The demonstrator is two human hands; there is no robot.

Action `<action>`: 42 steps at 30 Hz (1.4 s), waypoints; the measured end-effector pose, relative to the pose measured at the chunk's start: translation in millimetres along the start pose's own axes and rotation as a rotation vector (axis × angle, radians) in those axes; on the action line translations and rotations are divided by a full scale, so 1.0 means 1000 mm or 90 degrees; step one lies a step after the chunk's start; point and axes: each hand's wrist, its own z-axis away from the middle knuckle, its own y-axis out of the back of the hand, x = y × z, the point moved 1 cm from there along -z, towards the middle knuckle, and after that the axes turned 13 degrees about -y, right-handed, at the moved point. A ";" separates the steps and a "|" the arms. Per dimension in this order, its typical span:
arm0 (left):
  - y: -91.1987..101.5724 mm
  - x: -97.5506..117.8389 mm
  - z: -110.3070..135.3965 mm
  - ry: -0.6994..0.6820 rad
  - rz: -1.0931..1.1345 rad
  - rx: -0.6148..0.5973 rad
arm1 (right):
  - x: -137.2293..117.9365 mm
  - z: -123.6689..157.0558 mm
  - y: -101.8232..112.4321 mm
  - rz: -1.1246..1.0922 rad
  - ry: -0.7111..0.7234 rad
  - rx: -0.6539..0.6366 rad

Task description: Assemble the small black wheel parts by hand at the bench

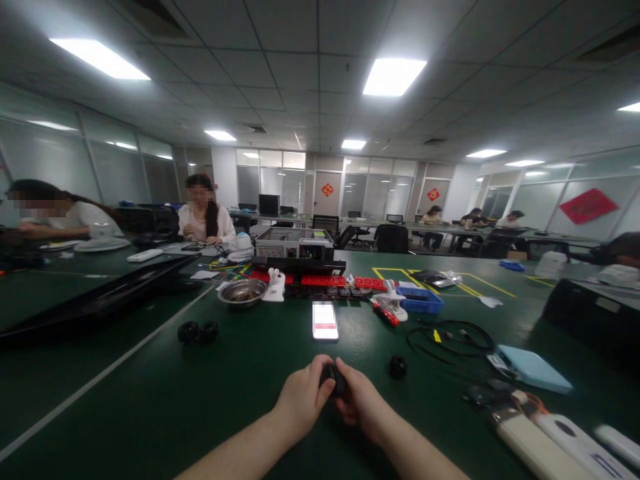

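Note:
Both hands meet over the green table, closed around one small black rounded part (334, 379) whose exact kind I cannot make out. My left hand (304, 393) grips it from the left, thumb across its front. From the other side my right hand (361, 400) holds it too, its lower fingers curled beneath. Just beyond the hands lies a phone (325, 321) with a lit screen. To the right sits a similar black round part (398, 366), and two more black parts (199, 332) lie side by side on the left.
A metal bowl (243, 292) of small pieces stands beyond, left of a red-handled screwdriver (386, 313) and a blue tray (420, 300). Black cables (453, 339) and a light blue box (535, 369) lie right. A long black panel (110, 293) rests left. A co-worker (206, 213) sits across.

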 end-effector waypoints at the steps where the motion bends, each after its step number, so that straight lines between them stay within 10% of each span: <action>1: 0.001 0.001 0.000 0.007 0.002 -0.003 | 0.001 0.000 -0.001 0.003 0.017 0.026; 7: 0.003 0.009 -0.001 0.100 0.245 0.096 | 0.000 0.008 -0.004 0.179 0.295 0.106; 14: -0.007 -0.002 -0.008 0.579 0.696 0.026 | -0.008 0.031 -0.006 0.527 0.501 0.134; 18: -0.006 -0.010 -0.009 0.518 0.670 0.066 | -0.004 0.021 -0.004 0.404 0.482 0.171; 25: 0.006 0.001 -0.001 0.117 0.270 0.070 | -0.001 -0.011 0.011 0.249 0.102 0.122; 42: -0.012 -0.015 -0.007 0.459 0.631 -0.043 | -0.004 0.018 0.004 0.569 0.521 0.193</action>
